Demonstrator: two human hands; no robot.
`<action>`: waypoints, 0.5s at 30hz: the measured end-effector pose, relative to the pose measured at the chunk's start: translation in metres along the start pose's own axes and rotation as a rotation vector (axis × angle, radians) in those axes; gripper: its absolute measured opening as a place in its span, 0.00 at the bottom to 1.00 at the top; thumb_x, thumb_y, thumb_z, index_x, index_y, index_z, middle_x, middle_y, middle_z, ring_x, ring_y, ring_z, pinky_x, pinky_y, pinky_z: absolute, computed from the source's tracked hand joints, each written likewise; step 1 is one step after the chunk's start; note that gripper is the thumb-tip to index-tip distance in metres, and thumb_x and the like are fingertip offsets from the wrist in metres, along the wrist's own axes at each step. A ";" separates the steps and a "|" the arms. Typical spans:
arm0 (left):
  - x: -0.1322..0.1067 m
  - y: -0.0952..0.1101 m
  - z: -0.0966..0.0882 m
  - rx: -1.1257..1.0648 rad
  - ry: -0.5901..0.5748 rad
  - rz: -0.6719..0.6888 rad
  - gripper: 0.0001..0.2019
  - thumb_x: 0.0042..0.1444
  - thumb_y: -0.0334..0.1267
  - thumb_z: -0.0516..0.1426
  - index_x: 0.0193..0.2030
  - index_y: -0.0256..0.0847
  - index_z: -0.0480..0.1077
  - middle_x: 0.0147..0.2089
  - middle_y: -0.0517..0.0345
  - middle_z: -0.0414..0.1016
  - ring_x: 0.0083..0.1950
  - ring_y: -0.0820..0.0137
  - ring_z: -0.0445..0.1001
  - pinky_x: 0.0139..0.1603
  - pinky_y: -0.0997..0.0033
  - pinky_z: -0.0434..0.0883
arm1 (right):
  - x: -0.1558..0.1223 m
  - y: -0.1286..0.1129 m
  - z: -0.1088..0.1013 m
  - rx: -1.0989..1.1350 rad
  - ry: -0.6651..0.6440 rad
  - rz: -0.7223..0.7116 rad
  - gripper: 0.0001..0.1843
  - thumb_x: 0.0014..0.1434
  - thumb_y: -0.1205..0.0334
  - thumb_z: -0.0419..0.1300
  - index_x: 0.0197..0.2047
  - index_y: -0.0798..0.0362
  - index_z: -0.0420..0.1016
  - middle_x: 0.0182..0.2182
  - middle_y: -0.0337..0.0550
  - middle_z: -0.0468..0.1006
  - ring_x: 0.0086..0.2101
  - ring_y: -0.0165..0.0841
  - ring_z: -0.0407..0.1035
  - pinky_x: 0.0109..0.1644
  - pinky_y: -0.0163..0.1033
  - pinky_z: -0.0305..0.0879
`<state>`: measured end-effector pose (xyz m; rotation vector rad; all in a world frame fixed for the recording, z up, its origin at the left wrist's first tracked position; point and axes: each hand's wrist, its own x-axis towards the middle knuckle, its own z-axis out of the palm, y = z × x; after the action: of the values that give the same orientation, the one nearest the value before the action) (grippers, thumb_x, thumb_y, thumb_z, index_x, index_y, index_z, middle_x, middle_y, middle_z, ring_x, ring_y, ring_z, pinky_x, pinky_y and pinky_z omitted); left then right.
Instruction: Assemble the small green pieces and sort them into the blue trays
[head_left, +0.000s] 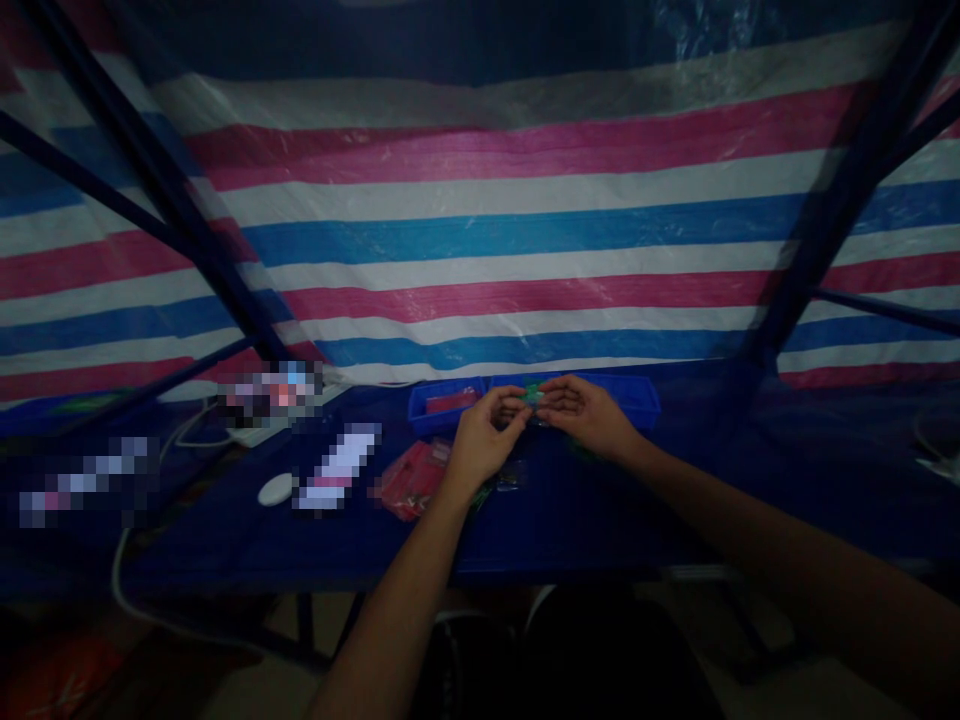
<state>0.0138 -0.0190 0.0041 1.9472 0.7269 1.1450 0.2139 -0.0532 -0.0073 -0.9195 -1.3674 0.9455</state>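
My left hand [489, 432] and my right hand [590, 415] meet above the blue table, fingertips close together. Between them is a small green piece [533, 391], with something clear or shiny just under it; its kind is too small and dark to make out. Both hands have their fingers closed in a pinch at its edges. Beside my left wrist lie red plastic packets [411, 480]. A small clear packet [512, 476] and some thin green bits rest on the table below my hands.
Behind my hands stand blue trays [637, 400], the left one with a red packet [450, 400] inside. To the left are a blurred-out phone-like slab [339, 468], a white round object [277, 489], and a white power strip [274, 425] with cables. Striped sheeting hangs behind dark metal poles.
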 end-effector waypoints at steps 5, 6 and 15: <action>-0.001 0.001 0.006 -0.090 0.007 -0.002 0.19 0.60 0.37 0.63 0.56 0.38 0.68 0.43 0.50 0.80 0.43 0.69 0.80 0.48 0.69 0.76 | -0.002 -0.005 -0.001 0.035 -0.029 0.020 0.22 0.51 0.57 0.74 0.48 0.50 0.75 0.37 0.40 0.80 0.37 0.32 0.78 0.48 0.40 0.75; -0.001 0.000 0.007 -0.099 0.003 0.004 0.18 0.59 0.36 0.63 0.56 0.38 0.68 0.44 0.50 0.80 0.44 0.69 0.80 0.49 0.69 0.76 | -0.002 -0.005 -0.002 0.027 -0.028 0.008 0.22 0.52 0.57 0.74 0.48 0.50 0.75 0.37 0.40 0.80 0.38 0.32 0.78 0.48 0.40 0.75; -0.003 -0.003 0.010 -0.058 0.006 0.056 0.17 0.58 0.29 0.61 0.54 0.38 0.69 0.42 0.53 0.79 0.42 0.72 0.80 0.48 0.71 0.76 | 0.000 0.002 -0.001 0.004 -0.028 -0.030 0.20 0.54 0.55 0.72 0.47 0.50 0.75 0.38 0.42 0.80 0.38 0.34 0.77 0.47 0.43 0.76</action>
<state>0.0213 -0.0227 -0.0024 1.9270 0.6389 1.1927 0.2150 -0.0527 -0.0090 -0.8836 -1.3985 0.9411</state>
